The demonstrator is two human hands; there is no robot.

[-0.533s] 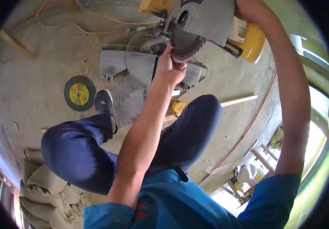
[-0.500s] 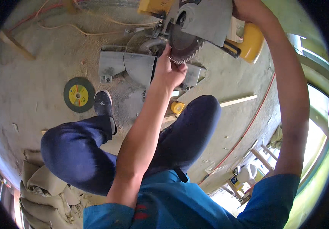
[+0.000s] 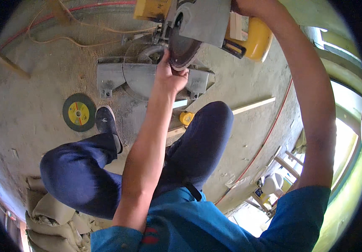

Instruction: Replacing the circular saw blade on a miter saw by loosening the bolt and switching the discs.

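A miter saw stands on the floor before me, its grey blade guard (image 3: 208,25) raised over a round toothed saw blade (image 3: 182,48). My left hand (image 3: 170,78) holds the blade's lower edge, thumb against its left face and fingers curled beneath the rim. At the top right, my right hand (image 3: 250,6) rests by the guard; its fingers are hidden behind it. The saw's yellow handle (image 3: 258,40) juts out below that wrist. Beneath my left hand lies the saw's grey base with its fence (image 3: 141,74).
A dark cutting disc with a yellow label (image 3: 79,112) lies left of my shoe (image 3: 105,120). Between my knees and the saw are a yellow tape measure (image 3: 186,118) and a wood strip (image 3: 254,105). A red hose (image 3: 269,145) runs along the right; sacks (image 3: 55,210) lie lower left.
The whole scene has shifted left in view, as my head moved. Blade teeth that showed sharply are now blurred. Both hands stay at the same parts of the saw.
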